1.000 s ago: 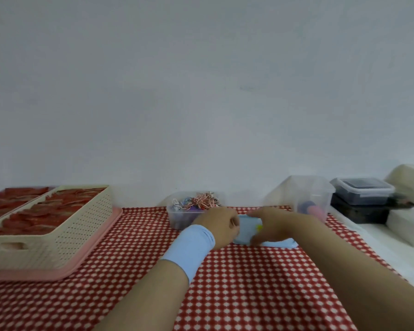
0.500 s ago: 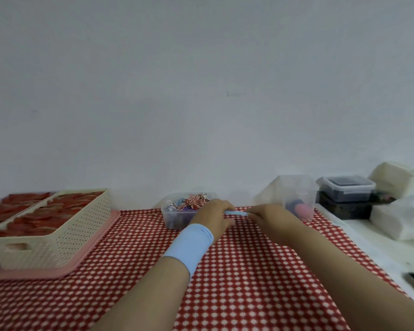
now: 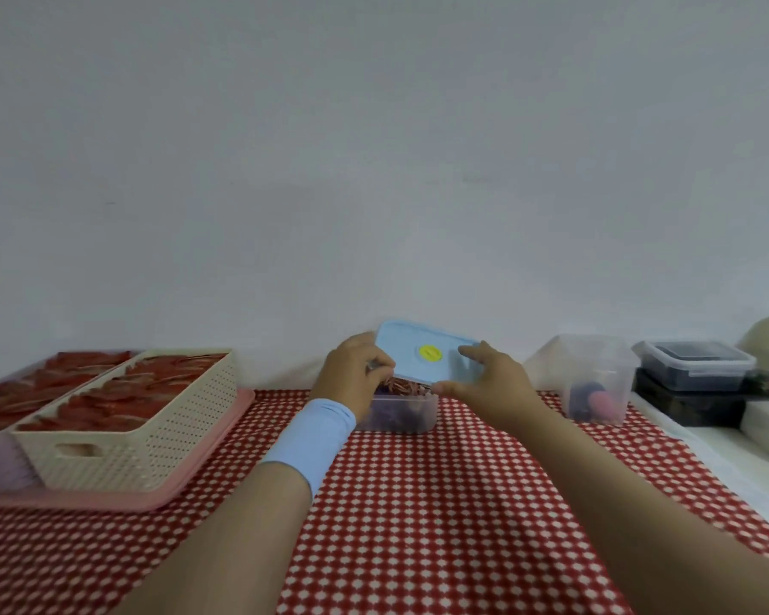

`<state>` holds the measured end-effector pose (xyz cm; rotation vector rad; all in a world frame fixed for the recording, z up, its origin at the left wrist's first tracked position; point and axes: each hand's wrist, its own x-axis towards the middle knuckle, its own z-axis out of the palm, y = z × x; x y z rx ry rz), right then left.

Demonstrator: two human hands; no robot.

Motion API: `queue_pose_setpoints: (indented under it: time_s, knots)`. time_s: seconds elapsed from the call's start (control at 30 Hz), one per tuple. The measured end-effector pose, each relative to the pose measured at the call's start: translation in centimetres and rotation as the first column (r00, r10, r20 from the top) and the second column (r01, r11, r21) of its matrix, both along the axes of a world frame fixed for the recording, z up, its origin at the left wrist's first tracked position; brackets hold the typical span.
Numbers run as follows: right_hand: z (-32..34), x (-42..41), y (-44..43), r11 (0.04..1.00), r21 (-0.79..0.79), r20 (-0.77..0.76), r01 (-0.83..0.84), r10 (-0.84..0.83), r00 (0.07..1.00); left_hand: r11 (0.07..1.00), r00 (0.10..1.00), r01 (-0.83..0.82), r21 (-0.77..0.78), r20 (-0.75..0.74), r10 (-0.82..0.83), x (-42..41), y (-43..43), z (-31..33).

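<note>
Both hands are on the blue lid (image 3: pixel 422 352) — my left hand (image 3: pixel 356 379) has its fingers curled round the left edge, and my right hand (image 3: pixel 485 383) spans the right end, thumb along the near edge and fingers spread on top. I hold it just above the clear box (image 3: pixel 400 412) at the back of the table (image 3: pixel 418 503), tilted so its yellow sticker (image 3: pixel 428 352) faces me. I judge that tilt lets me seat the near rim first. Gripping both ends keeps the lid square to the opening. The box is heaped with a tangle of small coloured pieces (image 3: pixel 402 386) — clips or bands, I cannot tell — so strays may catch under the rim. The cream basket (image 3: pixel 152 419) stands well apart on my left.
</note>
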<state>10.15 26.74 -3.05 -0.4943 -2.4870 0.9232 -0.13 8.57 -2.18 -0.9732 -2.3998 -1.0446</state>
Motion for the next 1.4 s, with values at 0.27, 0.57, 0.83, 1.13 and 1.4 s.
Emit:
queue_pose_setpoints:
  time_s: [0.27, 0.57, 0.83, 1.13, 1.4]
  knots:
    - [-1.2, -5.5, -2.1, 0.992, 0.044, 0.176, -0.116, 0.107, 0.979, 0.994, 0.984, -0.1, -0.05, 0.142, 0.107, -4.2, -2.6, -3.1]
    - [-2.4, -6.6, -2.0, 0.984, 0.063, 0.274, -0.169, 0.146, 0.951, 0.985, 0.949, -0.172, 0.01, 0.27, 0.163, -4.9, -3.1, -4.7]
    - [-2.6, -6.8, -1.6, 0.984, 0.005, 0.239, -0.177, 0.171, 0.956, 0.977, 0.945, -0.195, -0.09, 0.25, 0.211, -4.7, -3.3, -4.4]
    - [-2.6, -8.1, -1.8, 0.983, 0.071, 0.259, -0.17, 0.147, 0.955, 0.893, 0.94, -0.241, -0.379, 0.138, 0.313, -5.9, -1.3, -2.7]
    - [-3.9, -7.7, -1.9, 0.989, 0.077, 0.319, -0.125, 0.094, 0.943, 0.913, 0.962, -0.055, -0.405, 0.224, 0.157, -5.2, 0.2, -4.5]
